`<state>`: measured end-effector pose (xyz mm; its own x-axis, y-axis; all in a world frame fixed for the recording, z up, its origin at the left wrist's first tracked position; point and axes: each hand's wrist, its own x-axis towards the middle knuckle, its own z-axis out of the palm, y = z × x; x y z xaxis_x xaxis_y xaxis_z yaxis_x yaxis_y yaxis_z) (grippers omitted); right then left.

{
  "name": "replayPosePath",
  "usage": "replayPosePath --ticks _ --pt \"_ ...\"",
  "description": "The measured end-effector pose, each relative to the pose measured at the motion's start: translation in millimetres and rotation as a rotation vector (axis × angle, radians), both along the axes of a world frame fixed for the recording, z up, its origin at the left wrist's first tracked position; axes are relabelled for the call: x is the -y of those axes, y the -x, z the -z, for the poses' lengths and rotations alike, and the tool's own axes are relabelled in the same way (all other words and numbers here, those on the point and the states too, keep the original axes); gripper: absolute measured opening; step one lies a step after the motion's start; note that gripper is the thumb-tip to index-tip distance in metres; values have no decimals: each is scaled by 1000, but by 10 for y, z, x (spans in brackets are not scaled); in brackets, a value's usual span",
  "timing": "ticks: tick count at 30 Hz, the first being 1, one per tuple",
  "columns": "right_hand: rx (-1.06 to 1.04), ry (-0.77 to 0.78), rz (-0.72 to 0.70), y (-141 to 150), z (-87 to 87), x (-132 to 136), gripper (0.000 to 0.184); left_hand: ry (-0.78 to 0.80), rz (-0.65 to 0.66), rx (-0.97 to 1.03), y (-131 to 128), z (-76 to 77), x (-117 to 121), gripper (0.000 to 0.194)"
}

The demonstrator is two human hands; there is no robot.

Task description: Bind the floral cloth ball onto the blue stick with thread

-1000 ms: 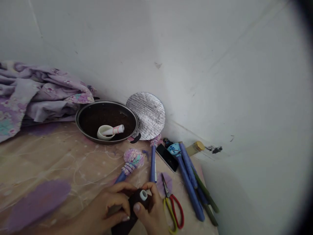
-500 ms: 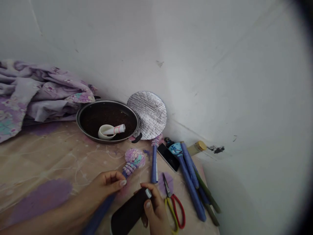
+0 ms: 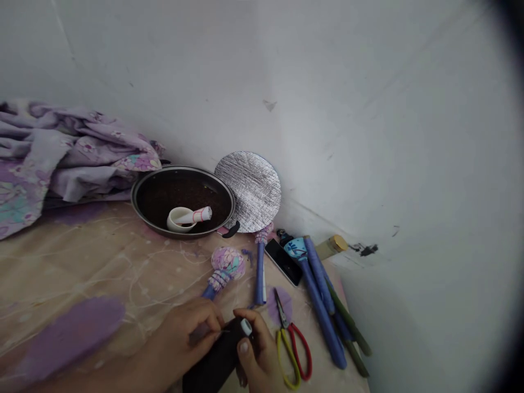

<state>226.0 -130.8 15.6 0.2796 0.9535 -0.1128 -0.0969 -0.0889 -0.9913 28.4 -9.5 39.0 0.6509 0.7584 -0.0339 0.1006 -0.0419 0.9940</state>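
Observation:
My right hand [image 3: 257,346] is wrapped round the upper end of a cone of dark thread [image 3: 215,360], whose pale core tip points up and right. Over the cone's left side, my left hand [image 3: 190,333] is closed in a pinch. A thin, pale, needle-like sliver [image 3: 225,331] runs from its fingertips to the thread; whether it is a needle or a strand I cannot tell. Just beyond the left hand lies a mallet-shaped stick [image 3: 228,263] with a padded floral head and blue-wrapped handle. Right of the right hand are scissors [image 3: 293,355] with one red and one yellow handle.
A dark pan [image 3: 141,218] holds a white cup [image 3: 180,226] with a rolled paper in it. Behind it leans a silver foil disc [image 3: 254,191]. A phone [image 3: 283,262], several blue-wrapped sticks [image 3: 321,311] and a gold-capped jar [image 3: 331,246] lie rightward. Floral cloth [image 3: 82,153] is heaped left.
My left hand came off the cone, moved up and left over the floral-headed stick, then returned to the cone's side in a pinch. My right hand has kept its hold on the cone.

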Motion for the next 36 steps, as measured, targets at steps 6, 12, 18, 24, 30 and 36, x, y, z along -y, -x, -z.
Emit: replayPosePath --ticks 6,12,18,24,30,36 --pt "39 10 1 -52 44 87 77 162 -59 74 10 60 -42 27" --pt "223 8 -50 -231 56 215 86 658 -85 179 52 14 -298 58" --pt "332 -49 -224 -363 46 258 79 567 -16 167 184 -76 -338 47" --pt "392 -76 -299 -391 351 232 92 814 29 232 146 -60 -338 61" --pt "442 -146 -464 -397 436 202 83 828 22 288 68 -73 -327 59" --pt "534 -93 -284 -458 -218 57 55 800 9 318 1 -61 -269 66"
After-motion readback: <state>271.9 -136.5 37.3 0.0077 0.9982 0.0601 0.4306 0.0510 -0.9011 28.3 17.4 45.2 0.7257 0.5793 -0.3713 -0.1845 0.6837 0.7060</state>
